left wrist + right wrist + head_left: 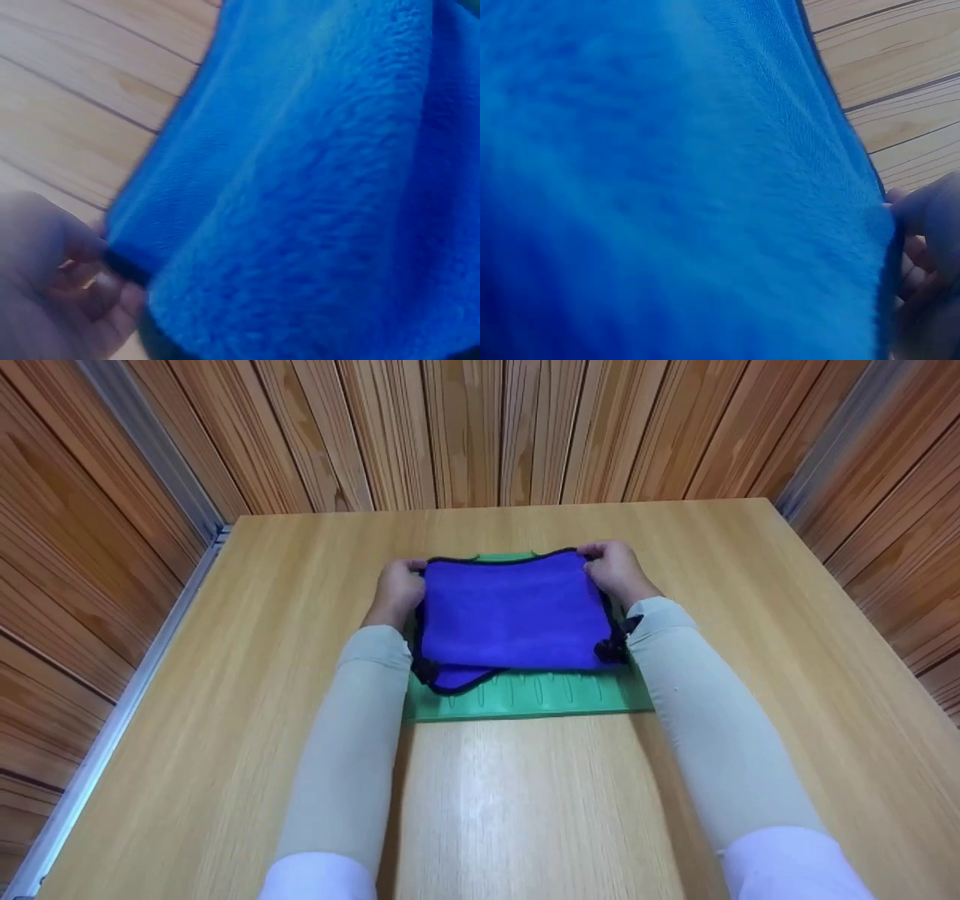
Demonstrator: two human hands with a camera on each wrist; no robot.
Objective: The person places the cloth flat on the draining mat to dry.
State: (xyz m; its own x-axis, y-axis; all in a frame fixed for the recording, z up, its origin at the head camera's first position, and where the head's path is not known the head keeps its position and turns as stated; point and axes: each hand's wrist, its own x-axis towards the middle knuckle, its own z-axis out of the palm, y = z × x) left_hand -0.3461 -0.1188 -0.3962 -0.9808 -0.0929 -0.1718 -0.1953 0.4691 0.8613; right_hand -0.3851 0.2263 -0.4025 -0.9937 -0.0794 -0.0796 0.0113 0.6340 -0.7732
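Observation:
A blue fleecy cloth [517, 611] with black edging is stretched between the two hands over a green ribbed mat [525, 697]. My left hand [397, 589] pinches its far left corner; the left wrist view shows thumb and fingers on the dark edge of the cloth [285, 187]. At the far right corner my right hand [616, 570] pinches the edging, and the right wrist view has the cloth [690, 180] filling most of the frame. Black bits hang at both near corners. A lower layer of blue cloth peeks out at the near left.
The mat lies on a light wooden table [495, 802]. Wooden plank walls [465, 435] stand behind and at both sides. A metal rail [127, 712] runs along the left edge of the table.

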